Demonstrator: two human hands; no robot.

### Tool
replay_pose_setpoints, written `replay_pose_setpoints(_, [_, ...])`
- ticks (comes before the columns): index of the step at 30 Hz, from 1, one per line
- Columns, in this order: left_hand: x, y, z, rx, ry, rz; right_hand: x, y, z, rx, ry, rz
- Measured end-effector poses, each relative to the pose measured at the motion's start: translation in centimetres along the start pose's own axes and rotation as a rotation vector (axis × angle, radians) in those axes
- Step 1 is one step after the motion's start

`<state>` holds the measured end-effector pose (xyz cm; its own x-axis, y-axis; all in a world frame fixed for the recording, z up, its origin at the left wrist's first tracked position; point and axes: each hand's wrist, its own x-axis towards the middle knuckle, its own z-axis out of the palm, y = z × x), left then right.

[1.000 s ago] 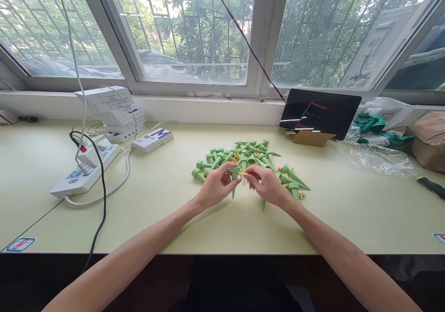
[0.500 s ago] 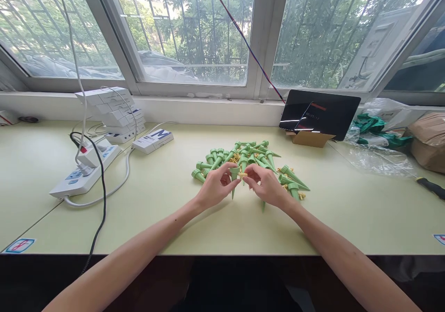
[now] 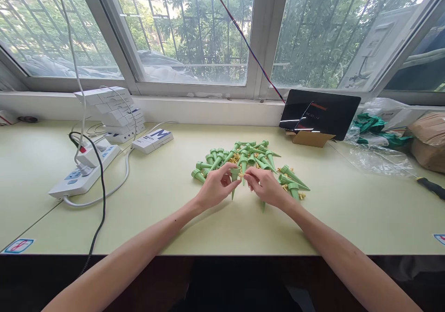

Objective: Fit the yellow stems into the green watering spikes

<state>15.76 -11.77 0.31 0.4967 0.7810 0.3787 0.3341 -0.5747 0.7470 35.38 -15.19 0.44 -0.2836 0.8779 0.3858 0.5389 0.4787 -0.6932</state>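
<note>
Between the thumb and fingers of my left hand is a green plastic watering spike, upright with its tip pointing down. My right hand pinches a small yellow plastic piece against the side of the spike's upper part; the fingertips partly cover it. Just beyond both hands lies a heap of similar green spikes, with small yellow pieces scattered among them. A few more spikes and yellow bits lie to the right of my right hand.
A power strip with cables, a stack of white boxes and a single box stand left. At the back right a tablet leans on a cardboard stand. Plastic bags and a black-handled tool lie far right.
My right hand has turned slightly and its fingers have closed more tightly around the yellow piece at the spike's side. My left hand and the spike stay nearly in place.
</note>
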Motion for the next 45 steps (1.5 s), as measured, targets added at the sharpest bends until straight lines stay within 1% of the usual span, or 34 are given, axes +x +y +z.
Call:
replay_pose_setpoints(9, [0.00,-0.01,-0.02,0.005,0.000,-0.007,0.05,-0.12,0.03,0.065,-0.005,0.012])
replay_pose_setpoints(18, [0.00,0.02,0.07,0.002,-0.015,0.006,0.01,-0.05,0.00,-0.022,-0.011,-0.007])
replay_pose_setpoints(23, [0.00,0.03,0.09,0.004,-0.016,0.009,0.01,-0.08,0.00,-0.028,-0.027,0.002])
replay_pose_setpoints(30, [0.03,0.10,0.00,0.008,-0.010,-0.013,-0.05,0.08,0.05,0.042,-0.010,0.004])
replay_pose_setpoints(35, [-0.02,0.10,0.05,0.008,-0.006,-0.010,-0.03,0.06,0.06,0.051,-0.003,-0.004])
replay_pose_setpoints(45, [-0.03,0.08,0.15,0.009,-0.011,0.001,0.02,0.02,0.02,-0.025,-0.032,0.016])
